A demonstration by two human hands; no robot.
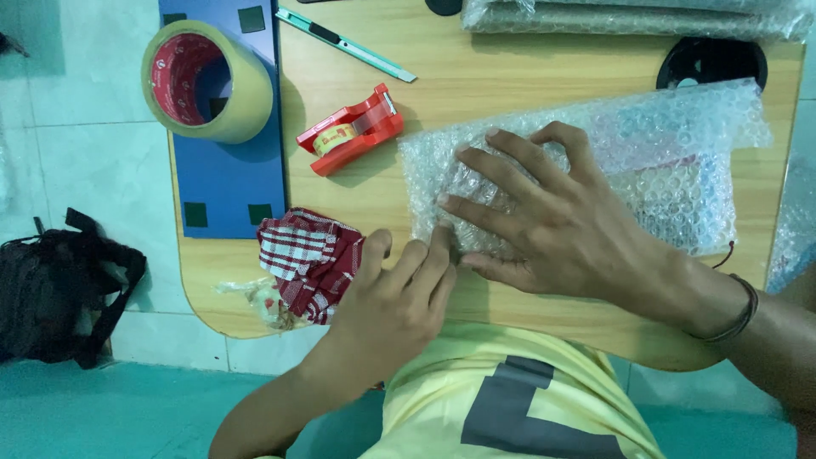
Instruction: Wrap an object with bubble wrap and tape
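Tape dispenser (351,129) lies on table (510,85), between tape roll (208,81) and bubble-wrap parcel (663,161).

A small packing station, seemingly in a home or modest shop, is suggested. A rounded wooden table (476,85) is set on pale floor tiles (76,144), with a teal surface (127,408) seen below. Packing supplies are laid out across it: a wide tape roll (208,81), a red tape dispenser (350,129), a utility knife (344,44), a blue board (225,183) and bubble wrap (586,170), with more wrapped material (629,17) at the far edge. A checked cloth (308,262) is left at the table's near edge, and a black bag (59,285) is lying on the floor.
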